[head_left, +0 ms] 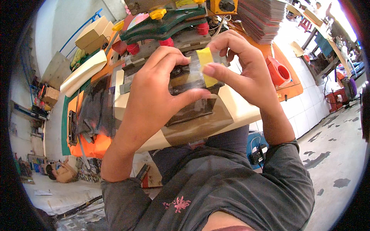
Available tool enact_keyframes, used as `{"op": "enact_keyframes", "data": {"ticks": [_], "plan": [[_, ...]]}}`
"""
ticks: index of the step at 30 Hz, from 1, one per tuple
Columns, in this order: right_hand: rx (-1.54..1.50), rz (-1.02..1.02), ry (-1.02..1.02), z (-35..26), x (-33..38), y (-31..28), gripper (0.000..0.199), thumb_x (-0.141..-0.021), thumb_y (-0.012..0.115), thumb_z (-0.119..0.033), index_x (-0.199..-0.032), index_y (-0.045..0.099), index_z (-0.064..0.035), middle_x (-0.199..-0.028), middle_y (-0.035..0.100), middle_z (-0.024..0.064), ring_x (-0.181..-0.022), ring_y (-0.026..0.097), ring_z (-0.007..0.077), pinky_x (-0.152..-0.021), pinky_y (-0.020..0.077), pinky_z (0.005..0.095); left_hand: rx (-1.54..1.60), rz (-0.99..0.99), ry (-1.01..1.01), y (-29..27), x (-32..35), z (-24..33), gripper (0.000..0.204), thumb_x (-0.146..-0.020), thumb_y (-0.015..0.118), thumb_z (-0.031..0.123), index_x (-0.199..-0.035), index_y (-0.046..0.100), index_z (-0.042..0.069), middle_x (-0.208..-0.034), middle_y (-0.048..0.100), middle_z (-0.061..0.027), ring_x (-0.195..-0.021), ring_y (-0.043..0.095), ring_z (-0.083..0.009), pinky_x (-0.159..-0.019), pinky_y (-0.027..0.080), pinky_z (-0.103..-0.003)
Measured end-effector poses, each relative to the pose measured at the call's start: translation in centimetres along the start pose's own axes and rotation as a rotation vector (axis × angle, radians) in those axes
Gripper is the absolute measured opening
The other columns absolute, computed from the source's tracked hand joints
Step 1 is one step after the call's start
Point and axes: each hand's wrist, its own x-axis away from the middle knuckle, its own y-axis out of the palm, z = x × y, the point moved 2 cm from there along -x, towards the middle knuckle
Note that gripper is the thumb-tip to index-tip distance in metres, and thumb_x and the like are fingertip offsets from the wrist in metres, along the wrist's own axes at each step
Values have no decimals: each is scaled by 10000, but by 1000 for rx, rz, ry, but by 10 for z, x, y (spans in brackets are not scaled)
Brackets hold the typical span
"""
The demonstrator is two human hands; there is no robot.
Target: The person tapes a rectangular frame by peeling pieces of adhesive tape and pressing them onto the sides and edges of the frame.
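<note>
Left hand (150, 82) — fingers wide across the dark block (192, 114), seemingly steadying it. Right hand (243, 63) — thumb against yellow strip (205, 57), can't tell if pinched.

Cardboard boxes (92, 35) near a blue rail (95, 16) at upper left; white floor tiles (306, 101) at right, with a red stool (305, 24) farther back.

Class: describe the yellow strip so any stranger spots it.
Find the long dark green bar at the top. Nearer the person, between left hand and right hand, is the yellow strip. It is flat and narrow, unlike the bar's chunky yellow knobs.
</note>
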Motion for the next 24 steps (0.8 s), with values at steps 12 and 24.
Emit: {"op": "enact_keyframes", "data": {"ticks": [12,24], "plan": [[24,-8,82,7,-2,4,195,-937,807,-197,-983,718,-30,-917,730,81,-896,685,207,-837,517,350,40,-4,-38,2,-1,-1,550,-721,975,292,-1087,701,-14,-1162,695,-139,-1103,699,-311,-969,552,-396],[12,-57,140,14,-9,10,207,-933,766,-222,-971,708,-27,-921,745,61,-878,690,160,-766,522,327,51,29,17,4,-2,-5,636,-766,938,403,-1077,659,-77,-1066,633,-200,-979,674,-408,-866,550,-447]]}}
